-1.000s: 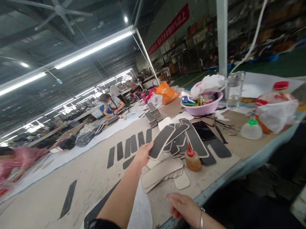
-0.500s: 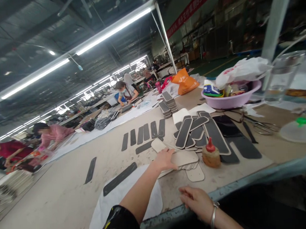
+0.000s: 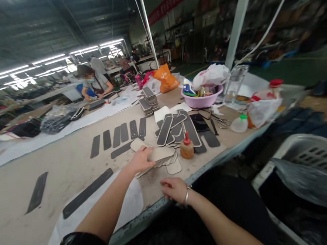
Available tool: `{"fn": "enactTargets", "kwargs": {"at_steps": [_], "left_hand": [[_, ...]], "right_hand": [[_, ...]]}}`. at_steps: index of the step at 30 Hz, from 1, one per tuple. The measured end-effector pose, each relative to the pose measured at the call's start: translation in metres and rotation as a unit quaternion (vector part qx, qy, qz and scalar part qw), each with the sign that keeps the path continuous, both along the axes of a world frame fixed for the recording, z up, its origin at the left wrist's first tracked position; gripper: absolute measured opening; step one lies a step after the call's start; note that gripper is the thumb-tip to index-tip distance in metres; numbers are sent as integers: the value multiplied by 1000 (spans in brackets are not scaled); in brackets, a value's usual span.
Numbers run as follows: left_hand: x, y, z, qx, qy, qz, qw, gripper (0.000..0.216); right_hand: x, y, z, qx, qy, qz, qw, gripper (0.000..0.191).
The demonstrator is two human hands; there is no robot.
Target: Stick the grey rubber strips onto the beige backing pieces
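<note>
1. We see the left hand (image 3: pixel 140 161) at the middle of the long tan worktable (image 3: pixel 66 169), its fingers curled over the near end of the stack of pale cut-outs (image 3: pixel 162 154), grasping the top piece.
2. The right hand (image 3: pixel 173 188) rests on the table's near edge, fingers loosely bent and holding nothing.
3. The pale stack lies just left of a small glue bottle (image 3: pixel 187 147) with a red tip. Beyond it is a loose pile of dark pieces (image 3: pixel 176 127).
4. Farther left we count a row of dark strips (image 3: pixel 120 134) laid side by side, and a long dark strip (image 3: pixel 86 193) touching a white sheet (image 3: pixel 131 204) at the near edge.
5. At the far right of the table stand a pink basin (image 3: pixel 203 100), a glass jar (image 3: pixel 234 83) and an orange bag (image 3: pixel 165 78).
6. A co-worker (image 3: pixel 91 82) bends over the far side, under rows of tube lights (image 3: pixel 49 59).
7. A grey post (image 3: pixel 237 22) rises by the basin, a red banner (image 3: pixel 169 0) hangs on the far wall, and a white basket (image 3: pixel 312 152) sits low on the right.
</note>
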State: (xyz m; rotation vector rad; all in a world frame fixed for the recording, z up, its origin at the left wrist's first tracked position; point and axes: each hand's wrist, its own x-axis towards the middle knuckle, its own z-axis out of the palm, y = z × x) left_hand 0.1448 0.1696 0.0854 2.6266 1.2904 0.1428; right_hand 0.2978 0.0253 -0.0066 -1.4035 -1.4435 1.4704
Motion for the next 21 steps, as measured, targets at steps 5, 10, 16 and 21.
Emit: {"fn": "enactTargets", "kwargs": {"at_steps": [5, 10, 16, 21], "left_hand": [[-37, -36, 46, 11, -33, -40, 999, 59], [-81, -91, 39, -26, -5, -11, 1000, 48], [-113, -144, -17, -37, 19, 12, 999, 36], [-180, -140, -26, 39, -19, 172, 984, 30]], "right_hand": [[1, -4, 6, 9, 23, 21, 999, 34], [6, -4, 14, 100, -34, 44, 993, 37], [1, -9, 9, 387, -175, 27, 905, 31], [-8, 7, -39, 547, -311, 110, 770, 50]]}}
